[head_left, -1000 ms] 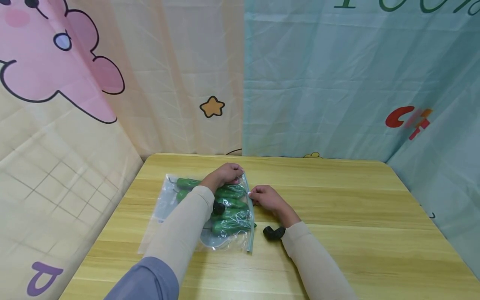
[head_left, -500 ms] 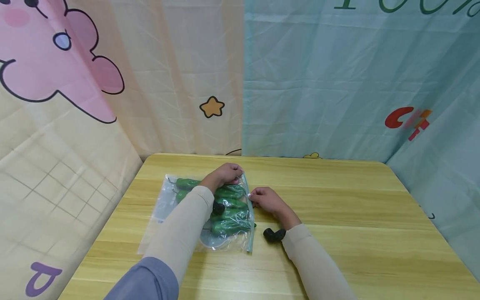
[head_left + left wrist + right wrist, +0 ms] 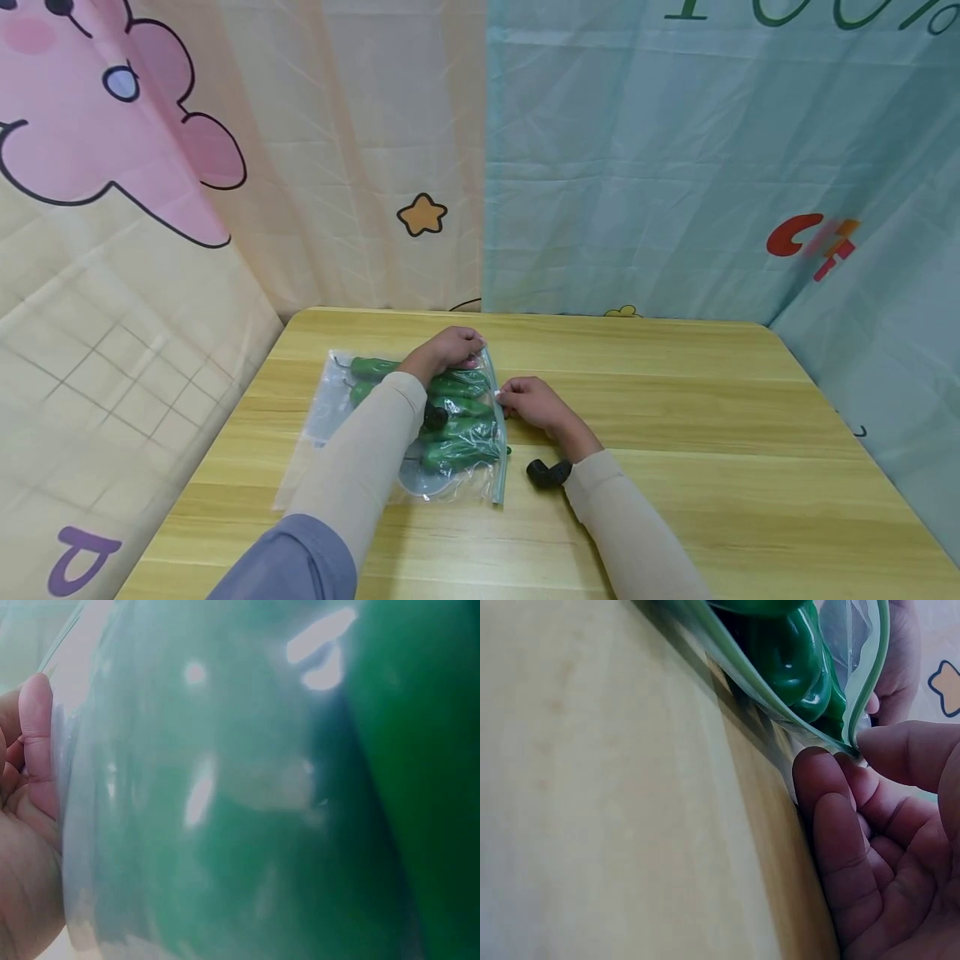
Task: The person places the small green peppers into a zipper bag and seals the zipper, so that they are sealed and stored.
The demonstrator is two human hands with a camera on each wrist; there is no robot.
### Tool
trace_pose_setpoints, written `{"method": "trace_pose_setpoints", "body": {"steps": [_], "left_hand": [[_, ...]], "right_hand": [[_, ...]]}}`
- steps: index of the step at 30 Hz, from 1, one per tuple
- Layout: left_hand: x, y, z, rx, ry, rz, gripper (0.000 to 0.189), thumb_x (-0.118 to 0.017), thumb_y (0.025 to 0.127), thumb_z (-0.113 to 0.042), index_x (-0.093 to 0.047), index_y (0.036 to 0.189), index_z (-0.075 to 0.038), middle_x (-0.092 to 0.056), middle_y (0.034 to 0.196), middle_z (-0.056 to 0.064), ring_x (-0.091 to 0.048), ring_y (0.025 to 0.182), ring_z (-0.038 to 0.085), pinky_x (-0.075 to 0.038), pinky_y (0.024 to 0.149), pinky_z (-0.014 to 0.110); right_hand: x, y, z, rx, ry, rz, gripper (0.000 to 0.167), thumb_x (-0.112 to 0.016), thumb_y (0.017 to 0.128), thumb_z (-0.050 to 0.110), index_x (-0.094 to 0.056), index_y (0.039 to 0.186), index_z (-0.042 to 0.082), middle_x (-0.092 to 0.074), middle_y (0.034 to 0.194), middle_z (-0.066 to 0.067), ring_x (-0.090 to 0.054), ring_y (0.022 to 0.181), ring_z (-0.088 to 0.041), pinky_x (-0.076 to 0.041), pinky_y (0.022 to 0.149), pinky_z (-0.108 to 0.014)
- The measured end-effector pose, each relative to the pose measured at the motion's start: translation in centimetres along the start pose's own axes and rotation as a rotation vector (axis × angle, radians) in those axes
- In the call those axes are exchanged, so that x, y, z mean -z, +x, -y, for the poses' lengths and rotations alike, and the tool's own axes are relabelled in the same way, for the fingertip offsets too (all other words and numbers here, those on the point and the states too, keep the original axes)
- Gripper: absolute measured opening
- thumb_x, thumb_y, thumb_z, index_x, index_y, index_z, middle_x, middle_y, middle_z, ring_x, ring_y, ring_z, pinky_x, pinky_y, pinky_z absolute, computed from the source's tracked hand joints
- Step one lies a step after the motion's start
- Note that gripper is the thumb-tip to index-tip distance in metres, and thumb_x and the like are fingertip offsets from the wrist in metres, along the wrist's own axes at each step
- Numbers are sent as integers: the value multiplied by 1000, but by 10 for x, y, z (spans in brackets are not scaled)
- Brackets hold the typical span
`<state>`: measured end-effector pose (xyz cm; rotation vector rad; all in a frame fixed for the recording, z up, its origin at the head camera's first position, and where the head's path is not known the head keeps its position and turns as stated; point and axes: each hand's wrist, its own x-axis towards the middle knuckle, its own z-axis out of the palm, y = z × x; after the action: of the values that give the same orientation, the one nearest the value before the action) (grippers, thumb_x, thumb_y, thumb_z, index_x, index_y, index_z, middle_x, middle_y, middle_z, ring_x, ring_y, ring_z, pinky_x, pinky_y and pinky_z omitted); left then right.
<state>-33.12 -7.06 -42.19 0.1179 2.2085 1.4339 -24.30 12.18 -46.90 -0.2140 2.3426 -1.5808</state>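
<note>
A clear zip bag (image 3: 500,479) lies flat on the table, its green-edged mouth facing right. Several long green peppers (image 3: 459,456) show through the plastic. At the far end of the mouth, my left hand (image 3: 452,346) grips the bag's corner. My right hand (image 3: 534,402) pinches the zip strip at a small white slider (image 3: 498,395), thumb against fingertips. In the right wrist view, the two rims (image 3: 739,660) stand apart on the near side of the pinch, with glossy peppers (image 3: 784,660) inside. The left wrist view is mostly blurred plastic and green, with the left thumb (image 3: 37,742) at the bag's edge.
The wooden table (image 3: 675,417) extends to the right of the bag. Printed curtains (image 3: 637,167) hang behind and at both sides. Black wrist cameras (image 3: 547,473) jut out near both sleeves, one overlapping the peppers.
My right hand has slid slightly along the zip strip toward the near side with the white slider. The left hand keeps its hold on the far corner.
</note>
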Motion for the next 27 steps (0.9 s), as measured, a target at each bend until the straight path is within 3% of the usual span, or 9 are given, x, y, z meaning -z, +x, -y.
{"method": "trace_pose_setpoints", "body": {"steps": [27], "left_hand": [[1,-1,0,6,2,1,21,-50,105,-18,-65,108,-3,-51,83,3,-52,63,7,-50,60,17]], "right_hand": [[-1,-7,-1,24,-5,5,19,-58,98,14,-67,87,2,-61,78,-5,-55,72,-17,-47,66,-28]]}}
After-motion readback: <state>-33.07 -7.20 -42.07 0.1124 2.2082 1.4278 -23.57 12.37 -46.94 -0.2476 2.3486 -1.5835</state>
